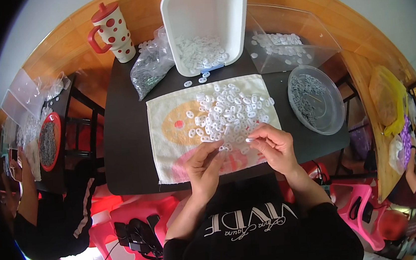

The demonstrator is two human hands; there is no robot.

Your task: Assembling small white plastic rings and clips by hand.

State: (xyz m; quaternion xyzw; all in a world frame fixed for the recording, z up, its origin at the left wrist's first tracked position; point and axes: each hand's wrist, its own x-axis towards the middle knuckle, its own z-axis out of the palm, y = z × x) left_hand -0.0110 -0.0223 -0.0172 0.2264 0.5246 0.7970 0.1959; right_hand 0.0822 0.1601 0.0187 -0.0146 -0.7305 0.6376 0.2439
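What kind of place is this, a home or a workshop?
Probably a small home workshop for piecework by hand. White plastic pieces lie heaped on a towel on a dark table, with a white bin of more pieces, and another person sorts similar parts nearby.

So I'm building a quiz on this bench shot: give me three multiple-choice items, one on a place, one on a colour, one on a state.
1. Where does the pile of small white rings lie?
A on the towel
B on the floor
C in the mug

2. What colour are the dots on the mug?
A blue
B red
C green

3. How does the white bin sit?
A lidded
B upside down
C open, with rings inside

Answers: 1 A, the rings spread over the cloth; 2 B, red dots and lid; 3 C, its inside shows.
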